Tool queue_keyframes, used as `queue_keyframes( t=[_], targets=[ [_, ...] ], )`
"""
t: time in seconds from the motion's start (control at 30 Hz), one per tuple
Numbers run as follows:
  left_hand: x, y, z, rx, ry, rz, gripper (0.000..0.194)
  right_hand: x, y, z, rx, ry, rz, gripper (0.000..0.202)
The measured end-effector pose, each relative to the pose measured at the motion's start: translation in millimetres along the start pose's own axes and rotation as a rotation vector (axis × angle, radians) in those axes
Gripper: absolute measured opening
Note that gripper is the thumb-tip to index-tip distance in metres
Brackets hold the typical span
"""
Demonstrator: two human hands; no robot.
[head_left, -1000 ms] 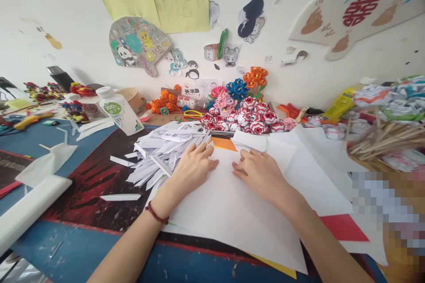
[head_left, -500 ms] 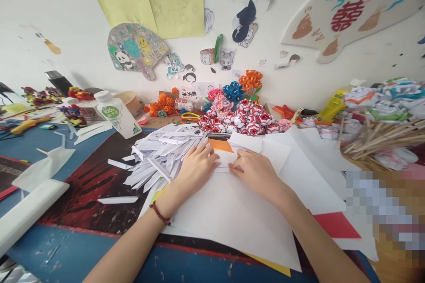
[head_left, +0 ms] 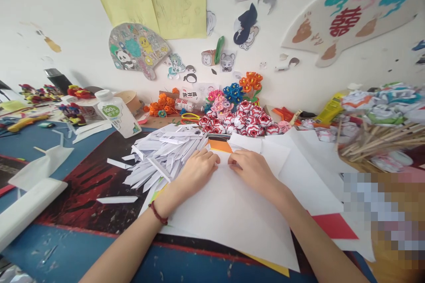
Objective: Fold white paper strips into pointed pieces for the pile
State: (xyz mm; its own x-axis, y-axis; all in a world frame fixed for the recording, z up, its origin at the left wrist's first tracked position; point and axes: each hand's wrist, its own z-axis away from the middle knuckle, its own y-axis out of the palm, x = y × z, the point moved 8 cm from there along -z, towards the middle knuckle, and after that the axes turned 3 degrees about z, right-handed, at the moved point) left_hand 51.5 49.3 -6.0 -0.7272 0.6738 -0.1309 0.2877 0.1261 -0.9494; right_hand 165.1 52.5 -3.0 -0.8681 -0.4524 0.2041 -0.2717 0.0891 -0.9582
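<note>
A small piece of white paper [head_left: 224, 158] lies on a large white sheet [head_left: 232, 212], partly covered by my fingers. My left hand [head_left: 201, 168] has its fingers curled down on the paper's left side, thumb tucked in near its lower edge. From the right, my right hand [head_left: 249, 168] pinches the same paper with bent fingers and thumb. Only a narrow gap separates the two sets of fingertips. Beside my left hand spreads a heap of folded white paper strips [head_left: 162, 152]. An orange paper [head_left: 219, 146] shows just beyond my fingers.
A white bottle [head_left: 117, 115] stands at the back left. Red-and-white folded flowers [head_left: 254, 121] and a blue flower bunch [head_left: 233, 93] sit against the wall. At right are wooden sticks [head_left: 375, 141], more white sheets [head_left: 308, 177] and a red paper [head_left: 335, 225].
My fingers have curled in more tightly and the fingertips have drawn slightly closer together. The crease line seen below the small paper no longer shows. The view has shifted slightly.
</note>
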Motion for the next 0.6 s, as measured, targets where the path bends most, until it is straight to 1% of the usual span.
queue_keyframes(
  t=[0.1,0.2,0.27,0.33,0.47,0.6],
  targets=[
    [-3,-2.5,1,0.018,0.075,-0.083,0.012,8,-3,0,-0.037,-0.090,0.094,0.015],
    [-8,-4.4,3,0.018,0.141,-0.199,0.011,19,-3,1,-0.069,-0.219,0.238,0.019],
    [-12,-4.4,5,0.025,0.190,-0.263,0.010,27,-2,3,-0.066,-0.300,0.305,0.022],
    [-15,-4.4,7,0.036,0.229,-0.294,0.012,33,0,5,-0.037,-0.350,0.329,0.023],
    [-18,-4.8,12,0.092,0.291,-0.272,0.011,35,2,9,0.052,-0.364,0.292,0.025],
    [-14,-6.7,15,0.137,0.271,-0.227,0.015,30,3,11,0.110,-0.332,0.212,0.028]
  ],
)
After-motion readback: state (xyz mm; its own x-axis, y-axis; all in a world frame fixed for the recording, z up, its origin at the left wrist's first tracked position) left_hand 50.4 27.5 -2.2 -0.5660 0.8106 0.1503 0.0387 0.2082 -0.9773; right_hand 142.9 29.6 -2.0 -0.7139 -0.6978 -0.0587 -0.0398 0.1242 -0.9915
